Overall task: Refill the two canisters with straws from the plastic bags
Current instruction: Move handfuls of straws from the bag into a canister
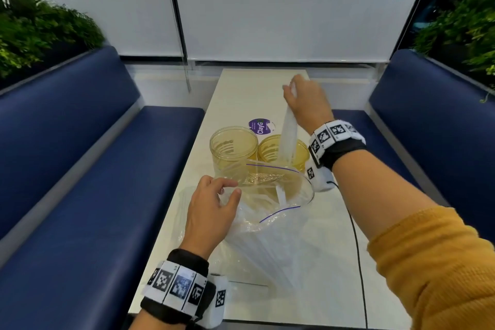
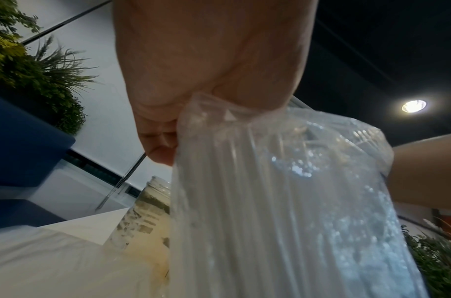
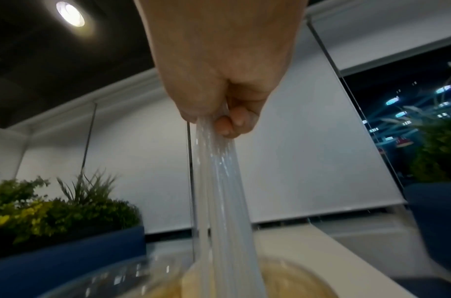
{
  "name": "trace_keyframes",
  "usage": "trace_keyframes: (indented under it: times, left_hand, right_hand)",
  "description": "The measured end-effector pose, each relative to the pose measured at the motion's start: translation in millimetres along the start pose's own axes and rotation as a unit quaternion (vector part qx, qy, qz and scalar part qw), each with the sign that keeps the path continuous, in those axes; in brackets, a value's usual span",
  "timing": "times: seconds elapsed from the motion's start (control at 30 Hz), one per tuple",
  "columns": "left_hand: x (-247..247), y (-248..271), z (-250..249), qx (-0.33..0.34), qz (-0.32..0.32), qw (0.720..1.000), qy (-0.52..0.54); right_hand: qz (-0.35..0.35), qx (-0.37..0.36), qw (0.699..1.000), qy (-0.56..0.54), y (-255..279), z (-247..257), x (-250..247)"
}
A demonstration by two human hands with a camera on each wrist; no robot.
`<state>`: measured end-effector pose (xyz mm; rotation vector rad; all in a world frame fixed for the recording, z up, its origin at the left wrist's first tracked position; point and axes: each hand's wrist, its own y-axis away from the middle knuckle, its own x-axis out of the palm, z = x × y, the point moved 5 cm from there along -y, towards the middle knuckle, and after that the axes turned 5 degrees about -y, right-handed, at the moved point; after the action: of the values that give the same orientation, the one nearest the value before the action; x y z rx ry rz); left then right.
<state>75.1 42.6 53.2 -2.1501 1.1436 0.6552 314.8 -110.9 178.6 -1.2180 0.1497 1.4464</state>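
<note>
Two yellowish clear canisters stand mid-table, the left canister (image 1: 232,148) and the right canister (image 1: 300,153). My right hand (image 1: 305,100) grips a bundle of clear straws (image 1: 288,136) by its top end; the bundle's lower end dips into the right canister's mouth. In the right wrist view the straws (image 3: 219,191) hang from my curled fingers (image 3: 232,123) down into the canister (image 3: 283,282). My left hand (image 1: 214,206) holds the rim of an open clear plastic bag (image 1: 267,236) with more straws inside, just in front of the canisters; the bag (image 2: 283,201) fills the left wrist view.
A purple round sticker (image 1: 260,126) lies on the white table (image 1: 241,94) behind the canisters. Blue benches (image 1: 80,169) run along both sides, with plants above them. A black cable (image 1: 356,244) trails down the table's right side.
</note>
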Motion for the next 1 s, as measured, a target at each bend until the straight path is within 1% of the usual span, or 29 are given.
trace_keyframes:
  times: [0.1,0.2,0.27,0.37,0.43,0.47,0.53,0.57,0.6,0.67,0.7,0.77,0.83,0.93,0.97,1.0]
  left_hand:
    - [-2,1,1,-0.002,0.001,1.000,-0.003]
    - [-4,3,1,-0.008,0.001,1.000,-0.007]
    - [-6,4,1,-0.011,0.002,1.000,-0.006]
    - [-7,5,-3,-0.006,0.008,1.000,0.002]
    - [-7,4,-5,0.002,0.011,1.000,0.017]
    - [-8,3,-7,0.007,0.012,1.000,0.028]
    - [-9,0,-10,0.012,0.015,0.998,0.053]
    - [-9,-1,-12,0.013,0.020,0.997,0.068]
    - [-8,-2,-15,0.015,0.027,0.996,0.082]
    - [-7,-5,-18,0.018,0.042,0.994,0.098]
    - [-6,-6,-20,0.019,0.047,0.994,0.101]
    - [-4,-8,-21,0.025,0.054,0.993,0.106]
    - [-3,-10,-19,0.032,0.056,0.993,0.102]
    - [-3,-11,-17,0.032,0.059,0.993,0.099]
    - [-3,-11,-18,0.034,0.062,0.993,0.097]
    - [-4,-10,-19,0.036,0.066,0.993,0.093]
  right_hand:
    - [0.081,0.045,0.996,-0.004,23,-21,34]
    - [0.188,0.089,0.978,0.019,44,-42,63]
    - [0.234,0.093,0.967,0.051,52,-47,71]
    - [0.280,0.086,0.952,0.091,52,-44,71]
    - [0.289,0.089,0.946,0.113,48,-39,62]
    - [0.281,0.084,0.947,0.130,45,-35,54]
    - [0.239,0.051,0.956,0.162,36,-19,32]
    - [0.210,0.025,0.964,0.161,33,-6,18]
    - [0.178,-0.002,0.973,0.144,31,9,3]
    - [0.123,-0.047,0.989,0.073,36,46,-25]
    - [0.114,-0.064,0.991,0.039,43,64,-34]
    - [0.139,-0.096,0.986,0.005,64,96,-41]
    - [0.205,-0.112,0.972,0.016,90,112,-33]
    - [0.329,-0.078,0.936,0.100,126,106,-7]
    - [0.348,-0.065,0.925,0.139,135,102,0]
    - [0.351,-0.060,0.917,0.180,141,99,6]
